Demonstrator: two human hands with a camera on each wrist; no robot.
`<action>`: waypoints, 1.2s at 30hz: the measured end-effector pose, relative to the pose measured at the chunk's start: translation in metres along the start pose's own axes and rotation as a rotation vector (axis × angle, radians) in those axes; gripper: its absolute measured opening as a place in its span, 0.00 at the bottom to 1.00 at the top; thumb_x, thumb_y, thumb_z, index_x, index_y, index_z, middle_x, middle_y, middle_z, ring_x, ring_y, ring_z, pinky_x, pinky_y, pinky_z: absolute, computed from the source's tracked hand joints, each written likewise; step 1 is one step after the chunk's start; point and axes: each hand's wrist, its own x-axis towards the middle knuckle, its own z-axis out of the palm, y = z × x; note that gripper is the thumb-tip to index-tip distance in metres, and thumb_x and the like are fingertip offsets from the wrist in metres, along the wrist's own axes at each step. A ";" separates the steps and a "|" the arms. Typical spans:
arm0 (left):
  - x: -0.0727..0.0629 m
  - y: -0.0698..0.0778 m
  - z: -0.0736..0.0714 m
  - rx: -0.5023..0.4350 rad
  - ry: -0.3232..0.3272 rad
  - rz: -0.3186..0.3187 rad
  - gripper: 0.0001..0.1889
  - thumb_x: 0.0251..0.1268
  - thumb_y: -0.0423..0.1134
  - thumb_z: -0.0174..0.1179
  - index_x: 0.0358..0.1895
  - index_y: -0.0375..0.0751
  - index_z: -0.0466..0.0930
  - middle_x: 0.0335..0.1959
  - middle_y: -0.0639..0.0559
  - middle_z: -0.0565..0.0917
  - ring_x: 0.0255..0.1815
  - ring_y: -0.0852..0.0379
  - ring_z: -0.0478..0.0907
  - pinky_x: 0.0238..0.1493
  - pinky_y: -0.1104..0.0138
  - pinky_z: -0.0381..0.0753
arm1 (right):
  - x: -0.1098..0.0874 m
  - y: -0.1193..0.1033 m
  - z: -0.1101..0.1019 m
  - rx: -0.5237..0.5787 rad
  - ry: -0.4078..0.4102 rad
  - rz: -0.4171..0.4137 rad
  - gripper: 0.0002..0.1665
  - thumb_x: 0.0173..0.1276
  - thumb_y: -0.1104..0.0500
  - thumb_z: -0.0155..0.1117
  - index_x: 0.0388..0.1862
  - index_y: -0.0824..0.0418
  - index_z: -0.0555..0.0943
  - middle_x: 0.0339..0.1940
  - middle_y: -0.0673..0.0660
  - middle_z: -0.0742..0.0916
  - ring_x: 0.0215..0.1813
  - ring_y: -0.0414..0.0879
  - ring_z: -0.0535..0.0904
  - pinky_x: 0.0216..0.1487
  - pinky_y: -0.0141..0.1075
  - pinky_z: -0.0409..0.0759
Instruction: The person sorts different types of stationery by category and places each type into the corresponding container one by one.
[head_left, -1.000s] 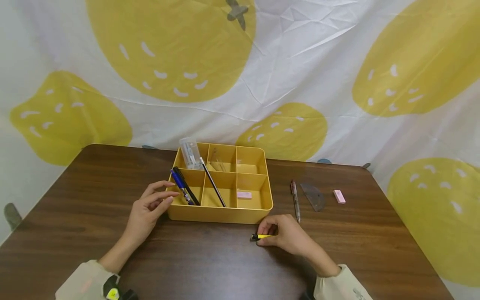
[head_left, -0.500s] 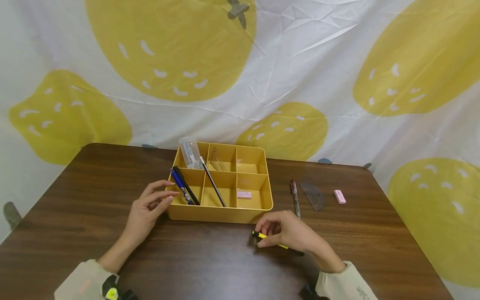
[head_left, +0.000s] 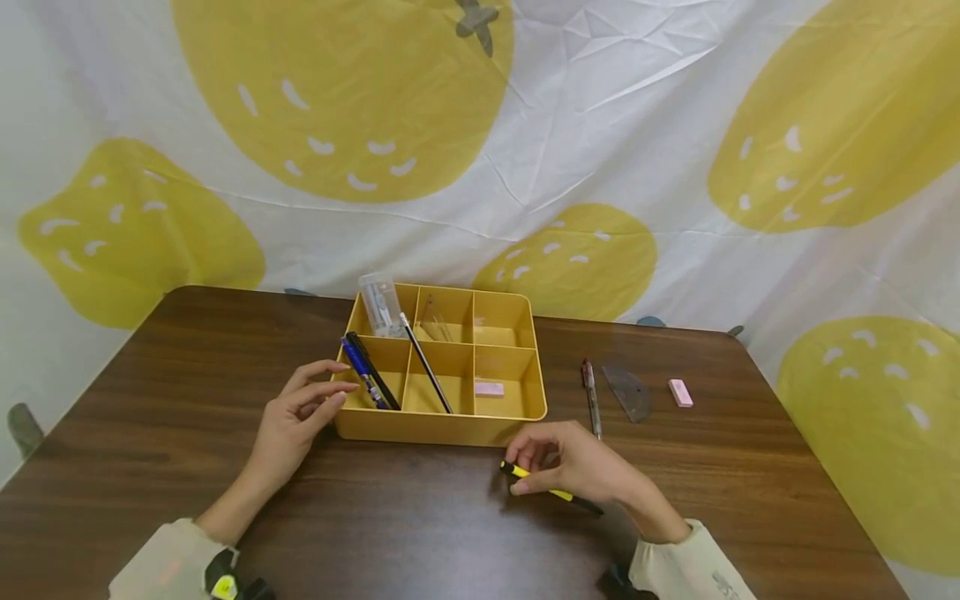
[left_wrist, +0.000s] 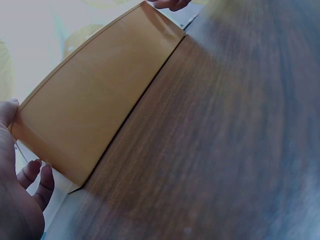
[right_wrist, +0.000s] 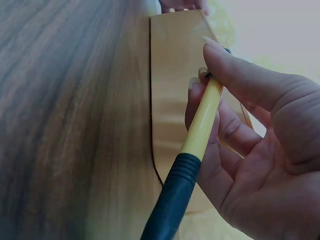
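Observation:
A yellow and black pen (head_left: pixel 561 493) is pinched between the thumb and fingers of my right hand (head_left: pixel 581 467), just in front of the yellow divided box (head_left: pixel 442 431). In the right wrist view the pen (right_wrist: pixel 202 122) slants down and shows a ribbed black section. Beside the box's left wall, my left hand (head_left: pixel 288 425) rests with relaxed fingers at the edge. A blue pen (head_left: pixel 365 371) and a black pen (head_left: pixel 378 375) lean in the front left compartment. The front middle one holds a dark pencil-like stick (head_left: pixel 426 364); a pink eraser (head_left: pixel 489 389) lies in the front right one.
To the right of the box lie a pen (head_left: pixel 592 398), a clear protractor (head_left: pixel 628 393) and a pink and white eraser (head_left: pixel 681 392). A clear plastic case (head_left: pixel 381 307) leans in the back left compartment. A lemon-patterned cloth (head_left: pixel 555 150) hangs behind the table.
My right hand has turned the yellow and black pen within its fingers, so more of its length shows, sloping down to the right. The left hand has stayed in place.

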 end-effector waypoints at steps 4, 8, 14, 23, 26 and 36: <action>0.000 0.001 0.000 -0.004 0.000 -0.005 0.09 0.67 0.26 0.56 0.45 0.26 0.82 0.56 0.39 0.72 0.46 0.67 0.74 0.37 0.77 0.75 | 0.001 -0.004 -0.001 -0.002 0.000 0.001 0.13 0.55 0.52 0.75 0.39 0.48 0.82 0.29 0.48 0.83 0.33 0.42 0.78 0.31 0.35 0.78; 0.000 0.001 0.000 -0.003 -0.001 -0.007 0.09 0.67 0.26 0.56 0.45 0.26 0.82 0.57 0.39 0.72 0.45 0.67 0.74 0.37 0.77 0.74 | 0.004 -0.011 -0.002 -0.009 0.000 0.013 0.13 0.56 0.52 0.75 0.39 0.47 0.82 0.29 0.47 0.83 0.33 0.42 0.78 0.32 0.36 0.78; 0.000 0.001 0.000 0.005 -0.001 -0.008 0.09 0.67 0.26 0.56 0.45 0.27 0.82 0.57 0.39 0.72 0.45 0.68 0.73 0.37 0.77 0.74 | 0.010 -0.035 -0.004 -0.016 0.002 0.030 0.14 0.55 0.59 0.75 0.40 0.51 0.82 0.29 0.50 0.83 0.33 0.43 0.78 0.33 0.38 0.79; -0.001 0.001 0.000 0.011 0.003 -0.007 0.09 0.67 0.27 0.56 0.45 0.27 0.82 0.57 0.40 0.72 0.45 0.67 0.73 0.36 0.77 0.74 | 0.023 -0.072 -0.011 -0.012 -0.047 -0.006 0.14 0.55 0.64 0.74 0.40 0.59 0.81 0.27 0.54 0.83 0.31 0.43 0.78 0.35 0.40 0.80; -0.001 0.001 -0.001 0.010 0.003 -0.006 0.09 0.67 0.26 0.56 0.45 0.27 0.82 0.57 0.39 0.72 0.45 0.67 0.73 0.36 0.77 0.74 | 0.026 -0.073 -0.011 -0.005 -0.058 -0.006 0.14 0.55 0.63 0.74 0.40 0.59 0.81 0.28 0.54 0.83 0.31 0.43 0.78 0.35 0.39 0.80; -0.001 0.001 0.000 0.003 -0.002 0.003 0.09 0.67 0.26 0.56 0.45 0.26 0.82 0.57 0.39 0.72 0.41 0.64 0.75 0.35 0.76 0.75 | 0.040 -0.059 -0.010 -0.042 -0.085 -0.006 0.15 0.55 0.54 0.75 0.40 0.48 0.81 0.29 0.47 0.83 0.33 0.42 0.79 0.36 0.37 0.80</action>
